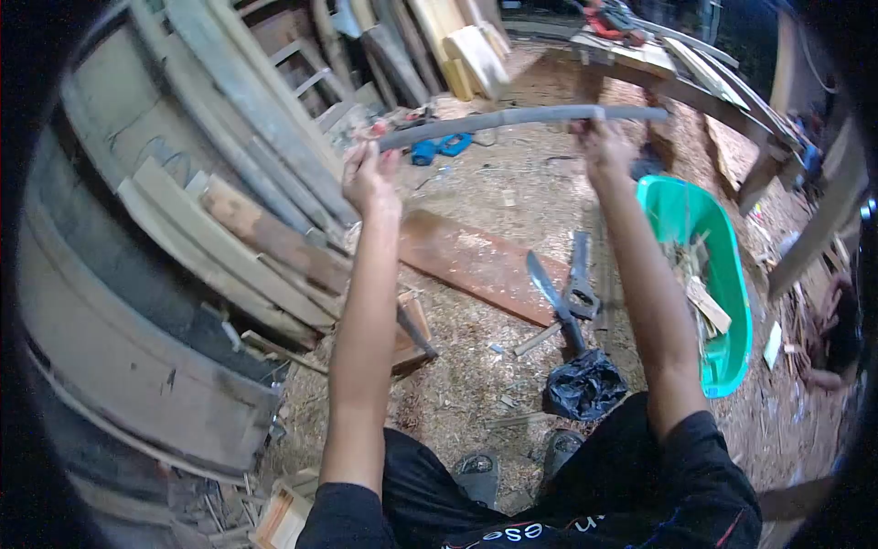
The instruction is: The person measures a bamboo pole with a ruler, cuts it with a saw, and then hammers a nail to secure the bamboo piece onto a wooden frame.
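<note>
A long, thin grey strip (494, 120) stretches across in front of me at arm's length, looking slightly bowed in this view. My left hand (370, 174) is closed on its left end. Near its right end, my right hand (605, 146) grips it, a little blurred, and the tip sticks out past the fingers. Beneath lies a reddish-brown board (476, 261) sprinkled with shavings. A machete (549, 291) rests with its blade over the board's edge, beside a handsaw (580, 279). By my feet is a crumpled black plastic bag (585, 384).
To the right stands a green tub (739, 311) with wood scraps. Planks (247, 229) lean along the left wall. A workbench (631, 57) with a red tool (615, 23) is at the back right. Blue objects (439, 149) lie on the shaving-covered floor. Another person's hand (823, 366) shows at far right.
</note>
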Motion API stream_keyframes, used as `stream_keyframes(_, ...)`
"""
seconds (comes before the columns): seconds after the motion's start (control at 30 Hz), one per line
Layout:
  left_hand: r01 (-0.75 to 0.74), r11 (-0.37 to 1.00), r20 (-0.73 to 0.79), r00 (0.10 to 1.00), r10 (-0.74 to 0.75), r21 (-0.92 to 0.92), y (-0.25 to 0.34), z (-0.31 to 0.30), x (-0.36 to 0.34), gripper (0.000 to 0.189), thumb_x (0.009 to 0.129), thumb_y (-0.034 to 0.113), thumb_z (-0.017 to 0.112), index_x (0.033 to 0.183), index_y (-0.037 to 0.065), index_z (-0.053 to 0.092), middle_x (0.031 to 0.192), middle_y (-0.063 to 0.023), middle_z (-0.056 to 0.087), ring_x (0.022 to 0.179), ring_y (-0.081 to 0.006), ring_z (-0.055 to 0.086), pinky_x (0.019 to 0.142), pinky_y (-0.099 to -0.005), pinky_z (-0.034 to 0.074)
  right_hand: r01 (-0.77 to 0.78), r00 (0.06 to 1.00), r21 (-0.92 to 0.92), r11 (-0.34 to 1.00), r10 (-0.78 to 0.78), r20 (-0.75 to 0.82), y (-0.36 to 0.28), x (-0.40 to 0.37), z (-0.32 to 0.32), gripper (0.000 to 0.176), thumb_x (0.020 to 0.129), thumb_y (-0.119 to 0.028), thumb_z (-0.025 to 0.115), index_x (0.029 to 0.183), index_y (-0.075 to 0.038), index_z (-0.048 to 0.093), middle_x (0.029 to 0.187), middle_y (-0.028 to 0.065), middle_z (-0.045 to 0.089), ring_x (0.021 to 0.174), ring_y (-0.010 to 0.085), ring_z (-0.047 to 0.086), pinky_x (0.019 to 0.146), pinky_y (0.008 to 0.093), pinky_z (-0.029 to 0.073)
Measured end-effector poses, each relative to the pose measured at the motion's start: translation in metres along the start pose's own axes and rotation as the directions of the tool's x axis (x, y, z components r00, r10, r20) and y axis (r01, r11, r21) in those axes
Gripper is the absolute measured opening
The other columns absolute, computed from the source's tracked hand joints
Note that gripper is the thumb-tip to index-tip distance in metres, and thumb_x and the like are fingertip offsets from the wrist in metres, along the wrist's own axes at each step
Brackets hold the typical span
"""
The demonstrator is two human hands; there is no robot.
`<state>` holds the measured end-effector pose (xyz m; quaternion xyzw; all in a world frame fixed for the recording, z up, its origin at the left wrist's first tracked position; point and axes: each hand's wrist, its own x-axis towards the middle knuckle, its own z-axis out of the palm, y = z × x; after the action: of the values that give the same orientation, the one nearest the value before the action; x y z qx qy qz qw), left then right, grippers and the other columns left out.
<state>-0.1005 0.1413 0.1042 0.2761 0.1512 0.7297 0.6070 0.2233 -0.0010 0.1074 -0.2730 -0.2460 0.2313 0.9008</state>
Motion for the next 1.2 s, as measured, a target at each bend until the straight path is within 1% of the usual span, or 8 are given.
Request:
stream_keyframes(0.2, 0.095, 0.888, 0.084, 0.986, -0.147, 0.451, 0.004, 0.004, -0.019, 0.013, 0.085, 0.011, 0.073, 0.093, 0.004, 0.065, 0.08, -0.006, 0.068, 0.067, -0.0141, 0.066, 0.056, -0.0242, 0.054, -0.013, 1.0, -0.034, 0.999, 0.014, 0.005, -0.007, -0.041, 0.053, 0.018, 0.095, -0.012, 0.061, 0.102, 0.005, 0.059, 0.092, 0.0111, 0.063, 0.079, 0.0195, 0.065, 0.07, 0.0311, 0.061)
stream_keyframes(0.33, -0.133, 0.575, 0.335, 0.905, -0.262, 0.808, 0.006, -0.02, 0.006, 0.018, 0.086, 0.017, 0.073, 0.081, 0.0, 0.068, 0.069, -0.0026, 0.064, 0.06, -0.0083, 0.058, 0.053, -0.0219, 0.044, 0.058, 0.996, -0.197, 0.979, -0.043, 0.077, -0.015, -0.04, 0.046, 0.018, 0.097, -0.012, 0.059, 0.104, 0.004, 0.062, 0.091, 0.0086, 0.066, 0.077, 0.016, 0.065, 0.071, 0.0307, 0.06)
stream_keyframes(0.47, -0.398, 0.331, 0.484, 0.842, -0.238, 0.856, 0.012, -0.011, -0.005, 0.03, 0.088, 0.026, 0.07, 0.086, -0.004, 0.071, 0.07, -0.002, 0.066, 0.065, -0.0082, 0.058, 0.062, -0.0267, 0.046, -0.01, 0.951, -0.331, 0.944, 0.111, 0.289, -0.007, -0.044, 0.042, 0.022, 0.095, -0.014, 0.062, 0.105, 0.005, 0.065, 0.09, 0.0078, 0.067, 0.077, 0.0132, 0.064, 0.071, 0.0313, 0.059)
stream_keyframes(0.63, -0.331, 0.393, 0.496, 0.736, -0.462, 0.858, 0.007, 0.009, -0.027, 0.031, 0.092, 0.03, 0.066, 0.099, 0.001, 0.071, 0.085, -0.0048, 0.071, 0.076, -0.0102, 0.065, 0.071, -0.0259, 0.05, -0.079, 0.9, -0.438, 0.896, 0.253, 0.355, 0.007, -0.062, 0.057, 0.025, 0.094, -0.013, 0.064, 0.11, 0.007, 0.064, 0.094, 0.009, 0.067, 0.077, 0.0146, 0.064, 0.072, 0.0329, 0.061)
stream_keyframes(0.77, -0.197, 0.426, 0.458, 0.564, -0.688, 0.883, 0.013, 0.024, -0.053, 0.033, 0.095, 0.031, 0.063, 0.112, 0.003, 0.068, 0.1, -0.0049, 0.071, 0.087, -0.012, 0.067, 0.078, -0.0284, 0.052, -0.088, 0.883, -0.448, 0.89, 0.278, 0.377, 0.009, -0.064, 0.06, 0.027, 0.094, -0.014, 0.064, 0.11, 0.008, 0.064, 0.095, 0.0102, 0.067, 0.078, 0.0159, 0.065, 0.072, 0.0326, 0.061)
stream_keyframes(0.9, -0.434, 0.441, 0.597, 0.34, -0.727, 0.785, 0.021, 0.023, -0.056, 0.03, 0.095, 0.026, 0.064, 0.112, 0.002, 0.067, 0.103, -0.0027, 0.069, 0.095, -0.0098, 0.064, 0.082, -0.0255, 0.05, -0.008, 0.902, -0.491, 0.871, 0.218, 0.372, 0.008, -0.069, 0.059, 0.03, 0.099, -0.021, 0.056, 0.117, 0.002, 0.058, 0.088, 0.0082, 0.063, 0.075, 0.0164, 0.064, 0.068, 0.0336, 0.06)
stream_keyframes(1.03, -0.477, 0.344, 0.58, 0.546, -0.605, 0.809, 0.071, -0.013, -0.067, 0.033, 0.092, 0.027, 0.068, 0.11, -0.001, 0.068, 0.099, -0.0049, 0.07, 0.09, -0.0096, 0.062, 0.082, -0.0255, 0.049, -0.019, 0.919, -0.51, 0.86, 0.216, 0.33, 0.02, -0.091, 0.062, 0.032, 0.104, -0.033, 0.043, 0.127, -0.011, 0.047, 0.081, 0.0044, 0.057, 0.066, 0.0146, 0.06, 0.065, 0.0313, 0.056)
stream_keyframes(1.2, 0.005, 0.706, 0.448, 0.769, -0.455, 0.708, 0.09, -0.147, -0.067, 0.049, 0.096, 0.027, 0.063, 0.137, 0.006, 0.048, 0.125, -0.0075, 0.062, 0.118, -0.0196, 0.057, 0.098, -0.0335, 0.046, -0.124, 0.839, -0.663, 0.738, 0.435, 0.327, 0.06, -0.111, 0.047, 0.031, 0.104, -0.025, 0.045, 0.124, -0.002, 0.046, 0.085, 0.007, 0.06, 0.069, 0.0126, 0.058, 0.066, 0.0285, 0.053)
